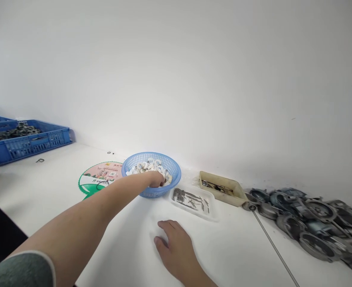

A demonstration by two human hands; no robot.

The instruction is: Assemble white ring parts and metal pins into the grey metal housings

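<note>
My left hand [157,179] reaches down into a round blue plastic basket [176,178], its fingers curled among white ring-shaped parts [151,164]. What those fingers grip, if anything, is hidden. Over the white table, in front of the basket, my right hand [175,248] holds nothing; its thumb stands apart from its loosely bent fingers. Just beyond it lies a shallow white tray [211,215] with small dark metal pins [190,199] in it.
A cream bin [238,197] holding thin tools stands behind the tray. Grey metal housings [310,223] are heaped at the right, near a thin rod [274,247]. A green-edged fan [88,175] lies left of the basket. Blue crates [38,147] of dark parts stand far left.
</note>
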